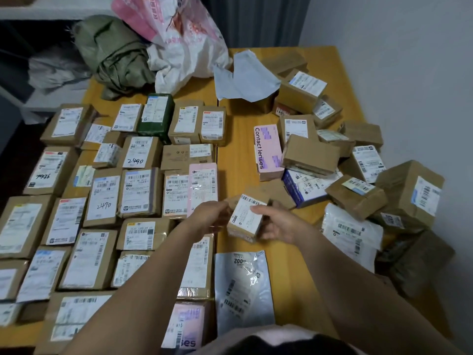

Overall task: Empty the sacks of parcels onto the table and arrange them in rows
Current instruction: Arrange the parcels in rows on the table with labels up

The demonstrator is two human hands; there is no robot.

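We see a small box (245, 219) held over the table (240, 160), near its middle and toward the near side, label up and tilted. The right hand (279, 224) grips it from the right, with the thumb across the white label and the fingers curled beneath. The left hand (212, 216) meets the box's left edge with its fingers curled. Its fingertips are hidden behind the knuckles, so we think it pinches that edge but cannot be sure.

To the left, parcels (102, 198) lie flat in rows, labels up and side by side, covering the left half of the table. Among them are a dark green parcel (156, 119) in the far row and a pink one (202, 190) just beyond the left hand. Two carry a handwritten "2490".

On the right, a loose pile (358, 175) of brown boxes lies heaped, some tilted on others. A pink "Contact lenses" carton (267, 149) sits at its left edge and a white mailer (350, 231) at its near side. A grey mailer (243, 288) lies flat close to us, between the forearms.

At the far end a crumpled green sack (115, 55) and a white-and-pink sack (184, 39) sit touching each other. A torn grey bag (243, 78) rests on boxes just right of them.
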